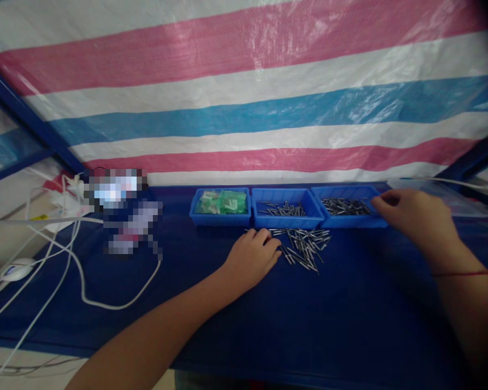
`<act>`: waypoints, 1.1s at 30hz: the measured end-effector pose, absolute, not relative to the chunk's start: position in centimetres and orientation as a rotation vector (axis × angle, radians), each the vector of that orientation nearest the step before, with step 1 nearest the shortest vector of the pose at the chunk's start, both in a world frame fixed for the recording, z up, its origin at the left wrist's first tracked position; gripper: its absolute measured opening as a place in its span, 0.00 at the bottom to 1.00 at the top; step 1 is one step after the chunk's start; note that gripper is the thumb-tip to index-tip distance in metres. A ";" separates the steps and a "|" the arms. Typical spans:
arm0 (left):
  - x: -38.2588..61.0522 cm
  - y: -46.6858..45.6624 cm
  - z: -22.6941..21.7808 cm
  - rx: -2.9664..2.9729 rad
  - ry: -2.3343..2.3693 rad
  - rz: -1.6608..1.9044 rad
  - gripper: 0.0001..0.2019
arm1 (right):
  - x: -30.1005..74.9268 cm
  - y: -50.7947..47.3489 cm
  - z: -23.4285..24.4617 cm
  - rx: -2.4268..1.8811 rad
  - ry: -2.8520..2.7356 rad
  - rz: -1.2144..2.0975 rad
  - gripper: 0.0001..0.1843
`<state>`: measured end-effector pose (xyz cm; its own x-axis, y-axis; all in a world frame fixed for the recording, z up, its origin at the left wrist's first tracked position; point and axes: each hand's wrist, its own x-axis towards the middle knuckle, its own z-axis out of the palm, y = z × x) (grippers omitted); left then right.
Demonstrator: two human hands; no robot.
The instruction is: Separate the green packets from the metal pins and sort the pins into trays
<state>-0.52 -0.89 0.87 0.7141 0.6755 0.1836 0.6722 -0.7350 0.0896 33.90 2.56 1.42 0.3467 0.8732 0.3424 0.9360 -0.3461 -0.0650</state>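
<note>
Here's the middle blue bin (287, 220), our marker on a dark blue tabletop (329, 319), with slim metal pins inside. Just in front of it lies the loose pile of metal pins (307, 248), spread bare on the surface. The left hand (250, 257) is down at the pile's left edge, in front of the middle bin, fingers bent; whether it grips any pins, I can't tell. Out to the right of the middle bin, the right hand (418, 216) is by the far end of the right bin (350, 221), thumb and forefinger close together, and I can't tell if anything is pinched there. That bin holds pins too. Left of the marker, the left bin (219, 220) carries green packets (232, 202). Behind it all, a red, white and blue striped sheet (268, 114) fills the back, creased and shiny, with a blue frame post (24, 111) far left of the middle bin. On that side, white cables (106, 307) loop over the tabletop, beside blurred-out patches.
</note>
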 end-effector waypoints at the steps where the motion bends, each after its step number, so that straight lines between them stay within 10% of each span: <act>1: -0.5 -0.9 0.9 2.897 1.127 0.324 0.13 | 34.0 2.6 1.3 -2.391 -1.625 -0.347 0.19; 15: -0.6 -0.7 1.0 2.842 1.008 0.387 0.17 | 28.6 1.0 3.3 -1.938 -1.763 -0.466 0.14; 33: -0.3 -0.6 0.2 2.828 1.036 0.453 0.12 | 21.4 -1.8 3.1 -1.085 -2.404 0.226 0.07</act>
<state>-0.28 -0.64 0.23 0.7250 0.6445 0.2429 0.6160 -0.7645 0.1899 21.38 -1.75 3.09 -0.5646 0.7403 0.3649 0.6592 0.6705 -0.3404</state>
